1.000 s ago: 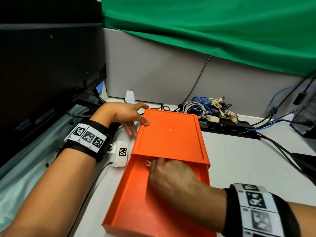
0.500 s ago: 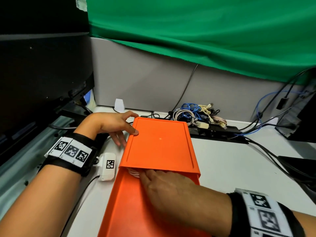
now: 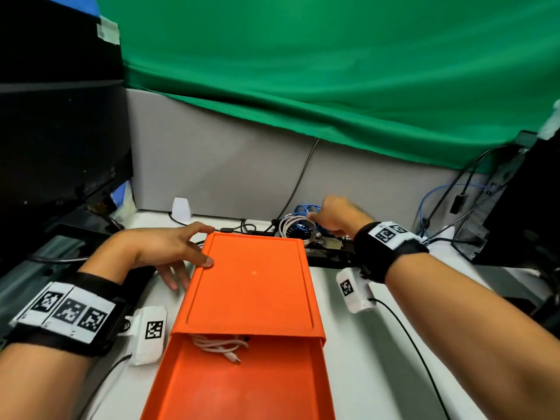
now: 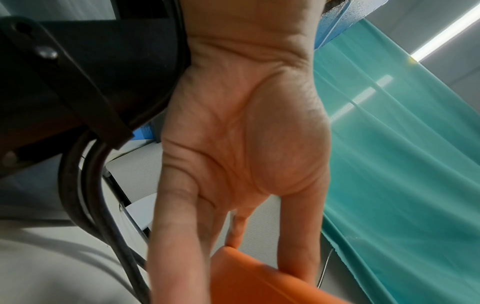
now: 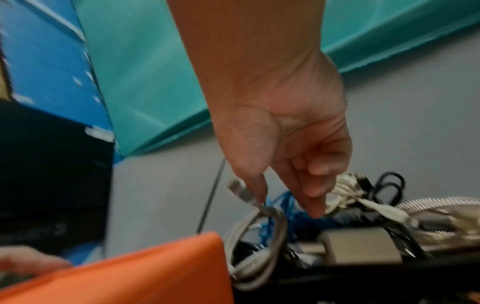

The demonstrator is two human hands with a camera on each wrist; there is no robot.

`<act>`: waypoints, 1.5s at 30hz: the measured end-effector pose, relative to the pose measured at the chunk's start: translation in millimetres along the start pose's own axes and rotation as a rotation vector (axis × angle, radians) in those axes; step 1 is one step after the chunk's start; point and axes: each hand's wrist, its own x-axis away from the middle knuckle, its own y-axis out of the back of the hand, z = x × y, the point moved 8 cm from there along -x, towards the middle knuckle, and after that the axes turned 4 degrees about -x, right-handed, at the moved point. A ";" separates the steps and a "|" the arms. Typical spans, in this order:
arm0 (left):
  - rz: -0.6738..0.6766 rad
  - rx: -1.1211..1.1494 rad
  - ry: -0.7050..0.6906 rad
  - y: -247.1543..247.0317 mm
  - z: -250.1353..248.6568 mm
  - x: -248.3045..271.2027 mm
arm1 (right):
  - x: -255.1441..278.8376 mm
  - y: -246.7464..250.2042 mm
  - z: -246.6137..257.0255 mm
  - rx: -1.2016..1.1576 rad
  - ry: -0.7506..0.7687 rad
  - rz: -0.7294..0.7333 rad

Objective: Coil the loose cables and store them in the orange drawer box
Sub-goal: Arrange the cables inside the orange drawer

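Left hand (image 3: pixel 169 250): while the other reaches, it is bracing the box (image 3: pixel 251 283) with straight fingers.
Right hand (image 3: pixel 335 218): fingers are curling at the grey cable (image 3: pixel 292 228), far desk edge; grip unclear.
Drawer (image 3: pixel 242 386): open, holding a white cable (image 3: pixel 219 347).

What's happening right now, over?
Left hand steadies orange drawer box. Right hand reaching into cable pile. One white cable stowed.

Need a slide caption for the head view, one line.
Left hand steadies the orange drawer box, a white cable in its open drawer, while the right hand reaches the cable pile.
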 end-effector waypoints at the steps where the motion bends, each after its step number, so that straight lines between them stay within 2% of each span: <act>1: -0.003 -0.005 -0.004 0.3 0.1 -0.8 | -8.6 -10.7 -2.3 -0.021 -0.013 0.020; 6: -0.004 -0.014 -0.009 0.2 -0.4 -1.7 | -25.5 -32.3 0.1 0.032 -0.023 0.027; 15: 0.004 -0.003 -0.001 0.4 -0.1 -2.3 | -8.1 -6.5 -8.6 -0.063 0.025 -0.135; 18: 0.003 0.009 0.002 0.6 0.2 -2.2 | 0.3 9.6 -15.2 -0.192 0.035 -0.165; 25: 0.007 0.021 -0.002 0.3 0.5 -1.0 | 33.2 76.2 -30.0 -0.754 0.063 -0.135; 30: 0.015 0.026 0.000 -2.9 -3.7 2.9 | 87.3 116.1 -3.2 -0.846 0.214 -0.094; 33: 0.009 0.037 0.006 -3.8 -4.2 5.9 | 132.7 100.8 24.5 -0.836 0.304 0.035; 38: -0.002 0.048 0.011 -4.1 -2.2 5.8 | 196.7 26.8 64.7 -0.765 0.383 0.331; 40: -0.007 0.042 0.009 -3.9 -2.0 5.5 | 211.4 8.4 72.5 -0.714 0.439 0.358; 45: -0.012 0.037 0.010 -3.7 -1.8 6.0 | 249.8 -14.0 88.2 -0.430 0.649 0.301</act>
